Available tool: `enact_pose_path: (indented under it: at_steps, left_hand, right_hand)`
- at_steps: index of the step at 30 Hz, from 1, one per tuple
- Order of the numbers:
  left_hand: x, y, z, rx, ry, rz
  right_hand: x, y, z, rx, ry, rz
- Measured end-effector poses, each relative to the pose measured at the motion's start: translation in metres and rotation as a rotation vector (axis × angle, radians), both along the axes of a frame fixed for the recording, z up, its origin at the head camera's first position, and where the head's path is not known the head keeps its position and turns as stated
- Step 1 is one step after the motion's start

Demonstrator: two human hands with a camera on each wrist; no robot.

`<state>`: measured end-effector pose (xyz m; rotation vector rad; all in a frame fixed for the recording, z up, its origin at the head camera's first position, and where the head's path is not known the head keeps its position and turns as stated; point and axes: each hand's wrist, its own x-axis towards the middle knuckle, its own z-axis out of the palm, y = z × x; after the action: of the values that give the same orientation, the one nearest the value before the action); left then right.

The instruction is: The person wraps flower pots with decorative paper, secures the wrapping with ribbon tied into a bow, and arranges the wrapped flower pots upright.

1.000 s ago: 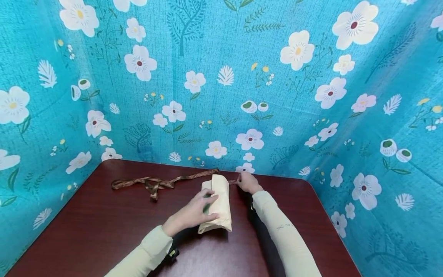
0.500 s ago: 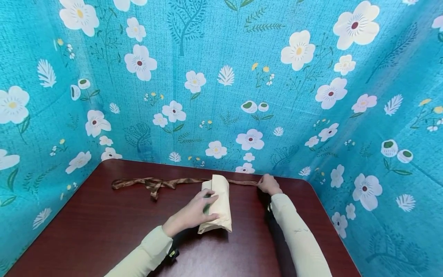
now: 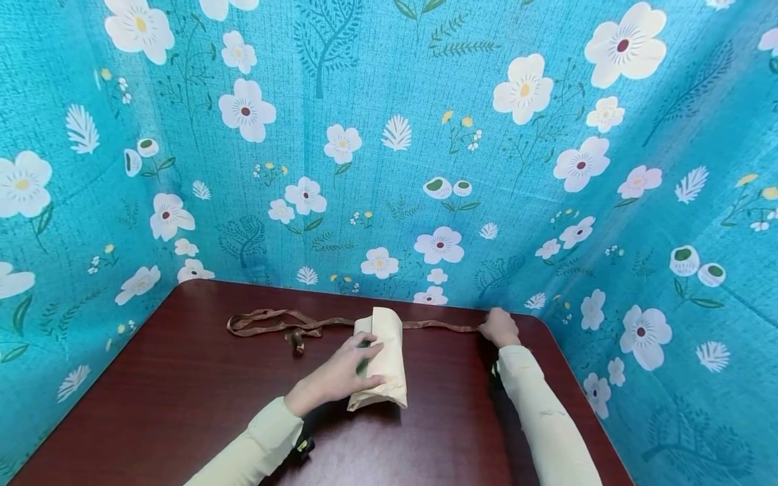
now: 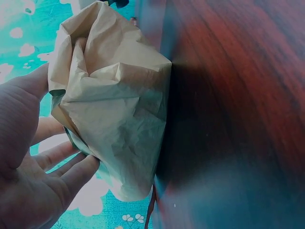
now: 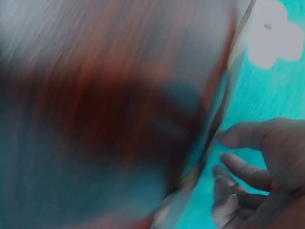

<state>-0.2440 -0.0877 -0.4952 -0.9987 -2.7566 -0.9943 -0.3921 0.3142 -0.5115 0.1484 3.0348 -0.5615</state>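
Observation:
A cream paper-wrapped package [image 3: 389, 354] lies on the table, with dark green showing under its paper edge. My left hand [image 3: 337, 371] holds it by the left side, fingers spread and thumb on the paper; the left wrist view shows the folded paper end. A brown ribbon [image 3: 440, 325] runs out from both sides of the package; the part between is hidden by it. At the back right, my right hand [image 3: 500, 329] pinches the ribbon's right end. In the right wrist view the ribbon [image 5: 221, 105] is blurred beside the fingertips.
The ribbon's left part lies in a loose loop on the dark red wooden table [image 3: 182, 405]. A blue flowered cloth [image 3: 389, 169] hangs behind the table and along both sides.
My right hand has moved right along the back of the table, drawing the ribbon with it. The ribbon's left part has slid toward the package. My left hand and the package have stayed put.

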Motion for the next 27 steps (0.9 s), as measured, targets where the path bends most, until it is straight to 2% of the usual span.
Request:
enact_pose_path:
  at_steps: [3,5,8,10,12,16,23,27]
  left_hand:
    - [0.000,-0.001,-0.001,-0.001,-0.007,0.000]
    - [0.000,-0.001,-0.001,-0.003,-0.016,0.003]
    - [0.000,0.000,-0.001,-0.005,-0.015,0.004]
    - [0.000,0.000,-0.001,-0.003,0.002,0.003]
    - [0.000,0.000,0.000,0.004,0.026,-0.002]
    - [-0.001,0.001,-0.001,0.013,0.052,-0.009]
    - [0.000,0.001,0.000,0.001,-0.010,0.007]
    - [0.001,0.000,0.000,-0.004,0.004,0.012]
  right_hand:
    - [-0.004,-0.035,0.001,-0.054,0.096,0.162]
    - [-0.006,-0.062,0.001,-0.098,0.114,0.298]
    - [-0.008,-0.098,-0.002,-0.164,0.031,0.440]
    - [-0.009,-0.118,-0.006,-0.171,-0.020,0.489]
    - [-0.011,-0.132,-0.010,-0.169,-0.040,0.501]
    - [-0.014,-0.143,-0.015,-0.144,-0.013,0.474]
    - [-0.022,-0.130,-0.020,-0.090,-0.002,0.337]
    - [-0.022,-0.117,-0.018,-0.079,0.004,0.275]
